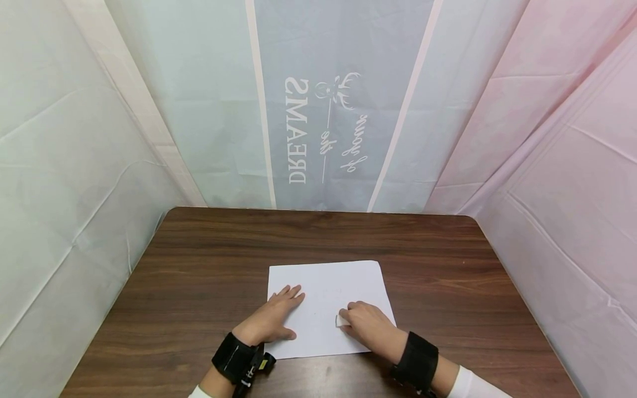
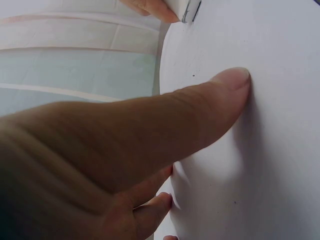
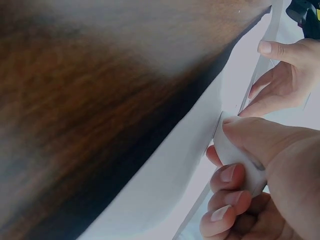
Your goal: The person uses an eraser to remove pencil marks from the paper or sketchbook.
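A sheet of white paper lies on the brown wooden table. My left hand rests on the paper's left part, its fingers spread and thumb pointing right. On the right side of the sheet, my right hand grips a white eraser between thumb and curled fingers. Along one end the eraser is dark grey, and that end is at the paper's surface. Small dark specks and very faint marks dot the sheet. Most of the eraser is hidden by the hand in the head view.
Black straps circle both wrists, and a small camera sits by the left one. A printed grey-blue curtain hangs behind the table's far edge. Pale cloth closes off the sides.
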A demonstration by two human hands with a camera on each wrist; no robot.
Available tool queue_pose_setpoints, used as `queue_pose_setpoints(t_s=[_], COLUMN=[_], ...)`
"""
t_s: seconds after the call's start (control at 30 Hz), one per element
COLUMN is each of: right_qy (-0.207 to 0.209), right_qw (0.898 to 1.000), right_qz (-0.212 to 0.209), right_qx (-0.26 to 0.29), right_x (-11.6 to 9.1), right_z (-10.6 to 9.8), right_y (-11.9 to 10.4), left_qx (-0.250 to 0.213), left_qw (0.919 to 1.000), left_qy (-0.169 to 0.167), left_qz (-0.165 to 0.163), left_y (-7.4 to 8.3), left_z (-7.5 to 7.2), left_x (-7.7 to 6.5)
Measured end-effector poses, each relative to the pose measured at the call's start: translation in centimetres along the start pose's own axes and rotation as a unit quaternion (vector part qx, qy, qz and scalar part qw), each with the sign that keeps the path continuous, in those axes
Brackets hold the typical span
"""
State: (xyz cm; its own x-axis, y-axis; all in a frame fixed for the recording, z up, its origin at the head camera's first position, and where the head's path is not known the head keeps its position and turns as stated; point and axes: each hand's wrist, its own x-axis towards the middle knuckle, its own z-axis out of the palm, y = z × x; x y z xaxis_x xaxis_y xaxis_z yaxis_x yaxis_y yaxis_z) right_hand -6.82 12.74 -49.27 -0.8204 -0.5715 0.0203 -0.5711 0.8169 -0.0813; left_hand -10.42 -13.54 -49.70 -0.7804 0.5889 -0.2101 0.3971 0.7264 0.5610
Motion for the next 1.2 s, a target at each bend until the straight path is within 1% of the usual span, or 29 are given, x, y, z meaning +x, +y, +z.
queue_pose_setpoints(t_s=[0.23, 0.47, 0.87, 1.2], right_qy=[0.004, -0.008, -0.005, -0.008], right_qw=[1.000, 1.000, 1.000, 1.000], right_qz=[-0.001, 0.003, 0.004, 0.011], right_qx=[-0.006, 0.000, -0.001, -0.010], right_x=[-0.18, -0.44, -0.76, -0.98], right_z=[0.01, -0.11, -0.36, -0.50], right_y=[0.19, 0.43, 0.76, 0.98], left_qx=[-0.006, -0.005, -0.008, -0.005], left_qw=[1.0000, 1.0000, 0.9999, 1.0000], left_qy=[0.003, 0.001, -0.004, 0.000], left_qz=[0.002, 0.002, 0.006, 0.007], left_y=[0.09, 0.04, 0.06, 0.12], left_z=[-0.03, -0.09, -0.17, -0.20], left_x=[-0.10, -0.13, -0.19, -0.18])
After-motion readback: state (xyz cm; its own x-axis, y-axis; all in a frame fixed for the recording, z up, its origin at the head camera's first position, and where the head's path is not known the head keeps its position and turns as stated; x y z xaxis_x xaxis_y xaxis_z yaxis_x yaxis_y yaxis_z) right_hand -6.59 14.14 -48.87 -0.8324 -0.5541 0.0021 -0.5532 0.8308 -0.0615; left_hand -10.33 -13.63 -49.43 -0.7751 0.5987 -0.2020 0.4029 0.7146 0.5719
